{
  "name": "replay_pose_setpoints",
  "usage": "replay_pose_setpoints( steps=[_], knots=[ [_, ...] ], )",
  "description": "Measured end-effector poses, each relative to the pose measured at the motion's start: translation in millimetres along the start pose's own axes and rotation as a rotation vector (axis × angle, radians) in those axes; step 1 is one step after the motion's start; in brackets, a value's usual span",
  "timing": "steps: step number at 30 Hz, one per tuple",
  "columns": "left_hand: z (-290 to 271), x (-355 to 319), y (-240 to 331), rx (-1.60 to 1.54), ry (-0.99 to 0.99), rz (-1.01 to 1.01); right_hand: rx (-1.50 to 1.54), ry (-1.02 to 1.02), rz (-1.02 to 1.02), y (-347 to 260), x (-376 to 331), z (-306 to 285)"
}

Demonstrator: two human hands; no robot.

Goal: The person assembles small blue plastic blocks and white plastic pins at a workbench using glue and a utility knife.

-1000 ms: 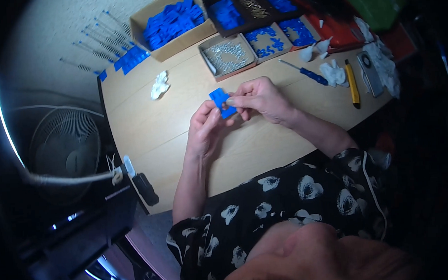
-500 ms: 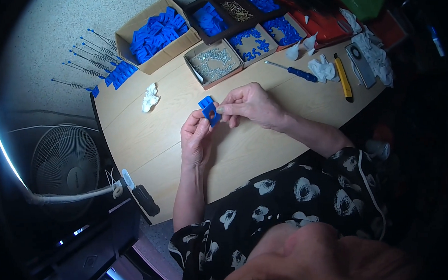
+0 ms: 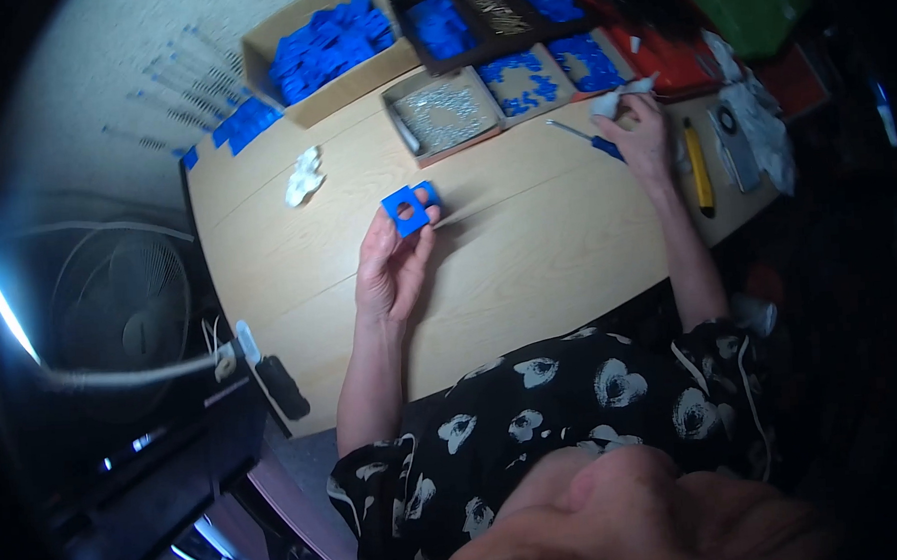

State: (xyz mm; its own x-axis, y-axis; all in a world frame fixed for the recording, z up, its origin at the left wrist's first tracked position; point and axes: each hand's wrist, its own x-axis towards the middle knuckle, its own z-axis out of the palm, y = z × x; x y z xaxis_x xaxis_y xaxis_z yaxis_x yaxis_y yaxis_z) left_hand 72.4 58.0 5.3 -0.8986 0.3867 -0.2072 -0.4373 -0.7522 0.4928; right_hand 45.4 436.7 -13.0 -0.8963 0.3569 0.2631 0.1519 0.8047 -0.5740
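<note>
A blue plastic part [image 3: 399, 222] with a round hole is held up between the thumb and fingers of my left hand [image 3: 392, 267], just above the table. A second blue piece shows behind it at its upper right. Out at the right, my right hand [image 3: 647, 143] has its fingers closed around a small white nozzle bottle [image 3: 606, 104] and partly covers it. Under that hand lies a blue-handled screwdriver [image 3: 606, 148], its shaft pointing to the upper left.
Small boxes of clear beads [image 3: 443, 117] and blue bits [image 3: 526, 84] stand at the back, near a cardboard box of blue parts [image 3: 345, 96]. A yellow utility knife [image 3: 699, 169] and a phone [image 3: 737, 152] lie right. Crumpled tissue [image 3: 305, 176] sits left.
My right hand has left the blue part and reached far right to the white bottles, closing on one. My left hand still holds the blue part, now turned with its hole facing up.
</note>
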Motion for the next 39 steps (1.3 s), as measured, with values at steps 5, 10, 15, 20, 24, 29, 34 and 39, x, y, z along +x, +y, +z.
replay_pose_setpoints(
  steps=[5, 10, 15, 20, 24, 29, 34, 39],
  knots=[
    [5, 6, -2, -0.163, -0.006, -0.017, -0.001, 0.001, -0.066, 23, 9, -6],
    [-4, 6, 2, -0.377, -0.025, -0.053, 0.328, -0.117, 0.109, -23, -4, -21],
    [3, 2, 8, -0.281, -0.104, -0.026, 0.966, -0.350, -0.115, -105, -20, -24],
    [3, 1, 14, -0.285, -0.116, 0.009, 1.319, -0.694, -0.071, -137, -22, 0],
    [6, 2, 15, -0.273, -0.150, 0.015, 1.545, -0.825, 0.151, -157, -25, 18],
    [9, 1, 15, -0.280, -0.146, 0.030, 1.613, -0.945, 0.267, -176, -27, 26],
    [14, 2, 16, -0.250, -0.135, 0.018, 1.508, -0.939, 0.271, -189, -26, 24],
    [12, 2, 17, -0.237, -0.130, 0.017, 1.287, -0.813, 0.184, -203, -30, 24]
  ],
)
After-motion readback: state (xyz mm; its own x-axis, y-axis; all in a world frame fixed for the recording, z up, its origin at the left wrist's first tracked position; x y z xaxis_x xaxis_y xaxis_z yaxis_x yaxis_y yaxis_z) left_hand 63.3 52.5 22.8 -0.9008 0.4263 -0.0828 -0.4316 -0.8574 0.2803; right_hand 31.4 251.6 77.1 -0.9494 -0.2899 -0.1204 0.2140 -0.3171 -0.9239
